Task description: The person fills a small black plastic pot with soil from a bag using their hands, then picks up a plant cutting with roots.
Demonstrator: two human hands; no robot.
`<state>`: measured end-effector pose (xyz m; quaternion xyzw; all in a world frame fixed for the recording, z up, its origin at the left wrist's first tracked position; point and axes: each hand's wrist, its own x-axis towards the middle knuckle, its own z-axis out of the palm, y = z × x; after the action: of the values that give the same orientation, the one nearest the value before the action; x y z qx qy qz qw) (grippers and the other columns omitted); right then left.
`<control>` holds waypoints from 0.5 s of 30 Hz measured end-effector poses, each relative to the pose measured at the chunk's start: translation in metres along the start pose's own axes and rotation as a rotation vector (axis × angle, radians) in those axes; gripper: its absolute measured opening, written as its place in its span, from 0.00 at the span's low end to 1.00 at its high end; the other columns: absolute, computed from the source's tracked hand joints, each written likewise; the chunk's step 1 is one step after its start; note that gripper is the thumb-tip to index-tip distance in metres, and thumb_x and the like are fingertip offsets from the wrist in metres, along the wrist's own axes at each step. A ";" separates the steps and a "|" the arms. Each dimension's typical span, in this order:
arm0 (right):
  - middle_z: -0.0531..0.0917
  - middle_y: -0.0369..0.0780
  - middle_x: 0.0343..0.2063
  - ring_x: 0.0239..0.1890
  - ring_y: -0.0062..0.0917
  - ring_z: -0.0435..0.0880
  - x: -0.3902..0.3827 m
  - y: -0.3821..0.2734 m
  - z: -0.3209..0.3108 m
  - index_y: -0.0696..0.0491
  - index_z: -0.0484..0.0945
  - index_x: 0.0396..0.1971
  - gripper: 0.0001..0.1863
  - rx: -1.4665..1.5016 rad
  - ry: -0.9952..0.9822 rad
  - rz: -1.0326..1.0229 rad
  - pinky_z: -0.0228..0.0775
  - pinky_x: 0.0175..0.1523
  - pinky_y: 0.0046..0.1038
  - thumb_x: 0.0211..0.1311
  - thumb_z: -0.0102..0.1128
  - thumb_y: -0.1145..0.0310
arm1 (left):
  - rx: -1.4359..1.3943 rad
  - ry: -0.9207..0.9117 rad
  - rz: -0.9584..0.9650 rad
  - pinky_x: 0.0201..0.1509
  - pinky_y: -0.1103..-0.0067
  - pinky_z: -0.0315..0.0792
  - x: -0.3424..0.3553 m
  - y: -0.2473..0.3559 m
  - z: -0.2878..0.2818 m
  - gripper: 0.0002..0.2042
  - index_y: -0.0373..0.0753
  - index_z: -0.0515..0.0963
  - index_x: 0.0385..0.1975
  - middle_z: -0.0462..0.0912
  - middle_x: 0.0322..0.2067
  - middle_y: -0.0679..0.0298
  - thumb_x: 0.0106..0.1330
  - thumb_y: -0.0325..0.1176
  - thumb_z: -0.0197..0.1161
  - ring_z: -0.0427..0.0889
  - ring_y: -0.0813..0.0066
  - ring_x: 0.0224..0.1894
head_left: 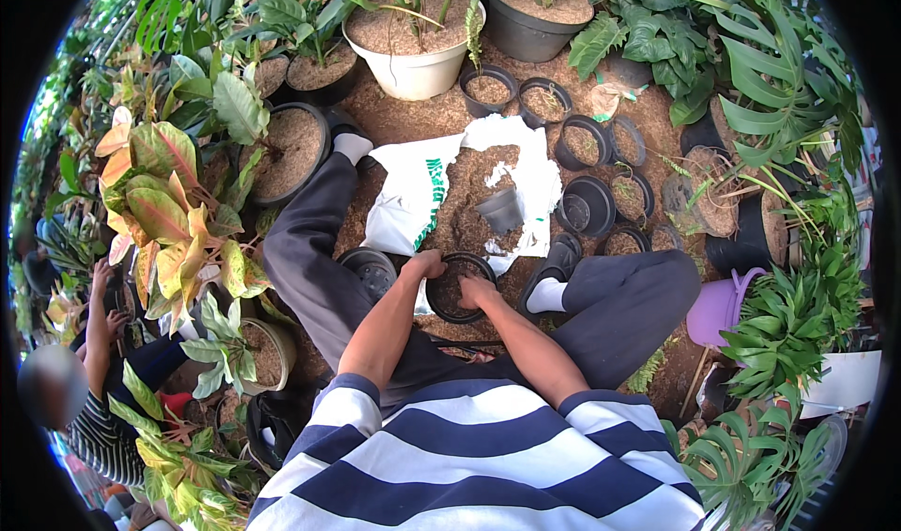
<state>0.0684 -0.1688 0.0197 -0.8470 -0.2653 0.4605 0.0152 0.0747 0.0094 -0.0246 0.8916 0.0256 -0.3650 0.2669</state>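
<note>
My left hand (427, 264) grips the upper left rim of a black pot (449, 307) between my legs. My right hand (472, 293) reaches inside that pot, fingers bent down against its dark interior; anything between them is hidden. Just beyond, a torn white sack (401, 207) with green print lies opened out, with brown soil (490, 167) and a tilted grey pot (498, 209) on it. An empty black pot (369, 274) stands left of my left hand.
Several small black pots (586, 210) stand to the right, beside a purple bucket (713, 315). Large potted plants (408, 66) surround the spot. At far left, another person in a striped top (103, 446) sits among the leaves, hands raised.
</note>
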 end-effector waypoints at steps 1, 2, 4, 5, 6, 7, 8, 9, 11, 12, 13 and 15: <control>0.65 0.49 0.63 0.64 0.39 0.67 0.000 -0.002 -0.004 0.54 0.64 0.63 0.39 0.020 -0.068 -0.003 0.62 0.65 0.35 0.51 0.66 0.56 | 0.010 -0.001 0.000 0.57 0.62 0.69 0.000 0.000 0.000 0.22 0.34 0.73 0.52 0.77 0.50 0.45 0.63 0.43 0.56 0.75 0.47 0.55; 0.69 0.49 0.60 0.62 0.40 0.69 0.002 -0.005 -0.009 0.55 0.66 0.61 0.37 0.040 -0.136 -0.006 0.64 0.64 0.35 0.51 0.66 0.56 | 0.002 0.000 -0.003 0.57 0.62 0.69 0.000 -0.001 0.001 0.22 0.34 0.73 0.52 0.77 0.50 0.44 0.63 0.43 0.56 0.75 0.47 0.55; 0.74 0.50 0.56 0.59 0.40 0.73 0.001 -0.007 -0.010 0.55 0.70 0.58 0.34 0.054 -0.166 -0.033 0.66 0.62 0.36 0.50 0.66 0.57 | -0.013 0.002 -0.009 0.57 0.62 0.69 0.000 -0.002 0.001 0.22 0.34 0.73 0.52 0.78 0.49 0.44 0.63 0.43 0.56 0.75 0.47 0.55; 0.76 0.50 0.53 0.57 0.40 0.74 -0.002 -0.007 -0.006 0.56 0.72 0.56 0.33 0.048 -0.128 -0.057 0.67 0.61 0.37 0.50 0.66 0.57 | -0.013 0.000 -0.008 0.57 0.62 0.69 0.000 -0.002 0.001 0.22 0.34 0.73 0.52 0.77 0.49 0.44 0.63 0.43 0.56 0.75 0.47 0.55; 0.78 0.50 0.51 0.56 0.41 0.75 -0.003 -0.007 -0.004 0.56 0.74 0.54 0.31 0.042 -0.090 -0.081 0.67 0.60 0.37 0.50 0.66 0.57 | -0.012 -0.003 -0.007 0.57 0.62 0.69 0.001 -0.002 0.000 0.22 0.34 0.73 0.52 0.77 0.49 0.44 0.63 0.43 0.56 0.75 0.47 0.55; 0.78 0.50 0.51 0.57 0.41 0.75 -0.001 -0.007 -0.003 0.56 0.73 0.55 0.32 0.127 -0.044 -0.101 0.67 0.61 0.37 0.50 0.66 0.57 | -0.012 -0.006 -0.004 0.57 0.62 0.69 0.000 -0.002 0.001 0.22 0.34 0.73 0.52 0.77 0.49 0.44 0.63 0.42 0.56 0.75 0.48 0.55; 0.77 0.50 0.52 0.57 0.41 0.74 0.001 -0.006 -0.002 0.56 0.72 0.55 0.33 0.212 0.002 -0.120 0.66 0.61 0.37 0.49 0.67 0.57 | -0.002 -0.013 -0.001 0.57 0.62 0.69 0.001 -0.001 0.000 0.22 0.34 0.73 0.52 0.77 0.49 0.44 0.62 0.42 0.56 0.75 0.48 0.55; 0.76 0.50 0.53 0.57 0.41 0.74 0.003 -0.005 -0.001 0.56 0.72 0.56 0.33 0.296 0.048 -0.139 0.66 0.62 0.37 0.49 0.67 0.57 | 0.008 -0.020 0.001 0.57 0.62 0.69 0.001 -0.001 0.000 0.22 0.34 0.73 0.52 0.77 0.50 0.44 0.62 0.42 0.56 0.75 0.48 0.55; 0.75 0.51 0.55 0.58 0.41 0.73 0.003 -0.011 0.005 0.55 0.69 0.58 0.35 0.212 0.294 -0.170 0.64 0.63 0.37 0.49 0.67 0.57 | 0.013 -0.024 -0.001 0.57 0.63 0.69 0.002 -0.004 0.000 0.23 0.34 0.72 0.53 0.77 0.50 0.43 0.62 0.43 0.56 0.75 0.48 0.55; 0.74 0.51 0.56 0.59 0.41 0.72 0.003 -0.014 0.008 0.55 0.68 0.60 0.37 0.169 0.417 -0.186 0.64 0.64 0.36 0.49 0.67 0.58 | 0.009 -0.023 -0.004 0.58 0.63 0.69 0.002 -0.005 0.001 0.23 0.34 0.72 0.54 0.77 0.50 0.43 0.63 0.43 0.56 0.75 0.48 0.55; 0.73 0.51 0.57 0.59 0.41 0.72 0.008 -0.011 0.011 0.54 0.67 0.60 0.37 0.192 0.347 -0.225 0.63 0.64 0.36 0.49 0.67 0.57 | 0.007 -0.023 -0.001 0.58 0.63 0.69 0.003 -0.004 0.001 0.24 0.34 0.71 0.54 0.77 0.50 0.43 0.63 0.43 0.57 0.75 0.48 0.55; 0.71 0.51 0.58 0.60 0.41 0.71 0.020 0.001 0.020 0.53 0.65 0.62 0.39 0.240 0.209 -0.293 0.62 0.65 0.36 0.49 0.67 0.57 | 0.007 -0.005 0.011 0.58 0.63 0.68 0.002 0.002 0.000 0.25 0.33 0.70 0.56 0.76 0.50 0.43 0.63 0.43 0.57 0.74 0.48 0.56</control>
<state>0.0613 -0.1644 -0.0077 -0.8345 -0.3257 0.3915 0.2103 0.0766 0.0077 -0.0249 0.8916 0.0187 -0.3659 0.2660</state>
